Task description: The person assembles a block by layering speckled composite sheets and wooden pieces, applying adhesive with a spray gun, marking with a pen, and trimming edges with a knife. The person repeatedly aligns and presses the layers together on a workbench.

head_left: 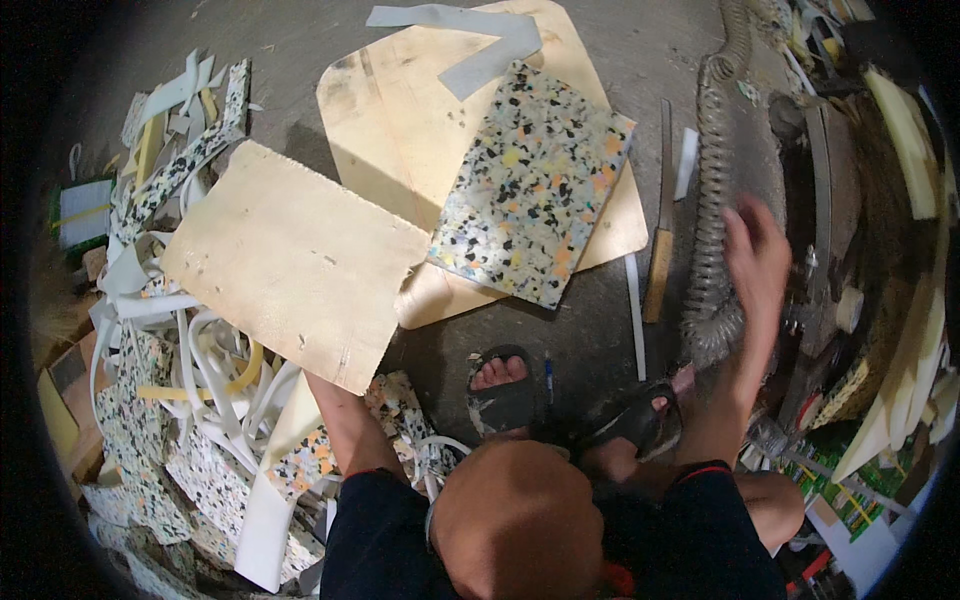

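Observation:
A stiff cream rectangular sheet is raised off the floor at the left, its shadow falling on the board beside it. My left forearm reaches under its near edge; the sheet hides the fingers, which appear to grip it. A speckled foam slab lies askew on a larger pale board. My right hand is at the right with fingers loosely curved and apart, holding nothing visible. It is nearest to a clear coiled hose. A long knife with a wooden handle lies left of the hose.
Foam offcuts and white strips are heaped at the left. Grey strip material lies on the far board. Near the knife are white strips; a blue pen lies between my sandalled feet. Yellow foam pieces line the right.

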Demonstrator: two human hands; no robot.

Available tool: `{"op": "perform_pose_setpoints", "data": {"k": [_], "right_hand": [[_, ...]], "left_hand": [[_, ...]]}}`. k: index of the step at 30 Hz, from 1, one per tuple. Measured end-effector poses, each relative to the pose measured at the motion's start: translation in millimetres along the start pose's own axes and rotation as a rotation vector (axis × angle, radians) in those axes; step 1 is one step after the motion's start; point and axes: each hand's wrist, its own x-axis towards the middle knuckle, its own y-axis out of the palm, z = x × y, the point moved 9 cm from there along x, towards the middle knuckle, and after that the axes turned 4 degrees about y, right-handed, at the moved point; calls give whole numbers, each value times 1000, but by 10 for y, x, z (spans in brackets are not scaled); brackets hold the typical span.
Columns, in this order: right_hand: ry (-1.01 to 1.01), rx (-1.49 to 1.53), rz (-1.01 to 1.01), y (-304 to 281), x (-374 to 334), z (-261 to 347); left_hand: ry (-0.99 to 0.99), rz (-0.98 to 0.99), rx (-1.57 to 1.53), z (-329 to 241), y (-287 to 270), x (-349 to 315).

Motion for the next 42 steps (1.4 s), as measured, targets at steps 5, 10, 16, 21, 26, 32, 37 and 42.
{"op": "perform_pose_setpoints", "data": {"k": [5, 10, 16, 21, 26, 32, 37, 42], "right_hand": [[-520, -18, 77, 1792, 873, 1433], [-600, -698, 292, 3099, 1753, 1936], [-598, 216, 255, 3111, 552, 2812], [-1178, 546, 1079, 3172, -3162, 3558], [-842, 1041, 1206, 2567, -1993, 3176], [-116, 81, 95, 1184, -234, 332], [321, 461, 347, 1557, -599, -729], [400, 724, 334, 1782, -698, -796]], "left_hand": [[-21, -18, -10, 92, -78, -95], [-71, -37, -57, 213, -207, -257], [-101, -15, -34, 316, -182, -217], [-144, 47, 17, 515, 100, -156], [-126, 123, 48, 484, 267, 14], [-47, 232, 186, 40, 508, 54], [174, 466, 493, -601, 1170, -41], [357, 462, 868, -457, 1912, -116]]}}
